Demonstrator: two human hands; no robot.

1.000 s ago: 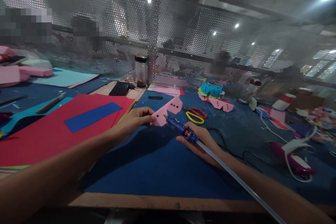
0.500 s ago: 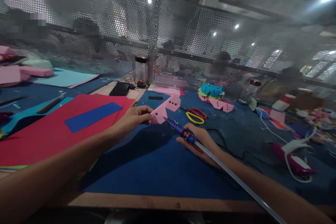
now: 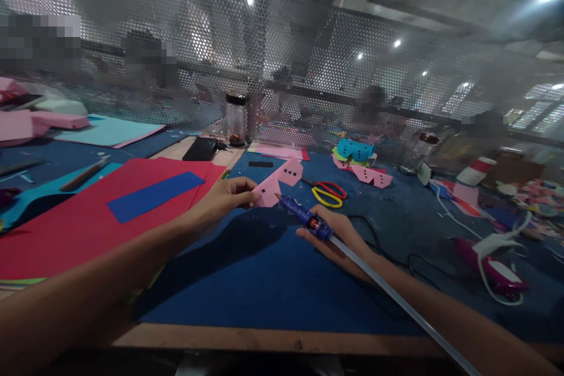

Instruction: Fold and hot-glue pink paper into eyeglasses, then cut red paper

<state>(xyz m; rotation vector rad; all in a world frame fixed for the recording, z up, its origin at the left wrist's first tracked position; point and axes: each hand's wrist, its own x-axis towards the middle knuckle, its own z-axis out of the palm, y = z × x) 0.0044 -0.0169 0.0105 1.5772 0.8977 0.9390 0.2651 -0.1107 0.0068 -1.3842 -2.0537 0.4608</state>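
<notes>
Between the thumb and fingers of my left hand [image 3: 235, 195] is the left end of a pink paper cutout [image 3: 278, 181] with small dark squares on it. My right hand [image 3: 337, 235] is wrapped round a blue glue gun [image 3: 304, 215], with a long clear glue stick [image 3: 388, 289] coming out of its back. The gun's nozzle tip is at the lower edge of the cutout; whether it touches cannot be made out. Just beyond the gun lie scissors [image 3: 328, 194] with red and yellow handles. A small black strip [image 3: 261, 164] lies behind the cutout.
Red sheets [image 3: 145, 188] carry a blue paper strip [image 3: 156, 196] on the left. Further back are a glass jar [image 3: 236, 120], a black wallet-like item [image 3: 200, 149] and folded paper pieces [image 3: 355, 151]. A magenta tool [image 3: 491, 267] with a white cord lies right. Mesh stands behind.
The glue gun has tilted and shifted very slightly to the right. The pink cutout stays almost where it was, still pinched in my left hand.
</notes>
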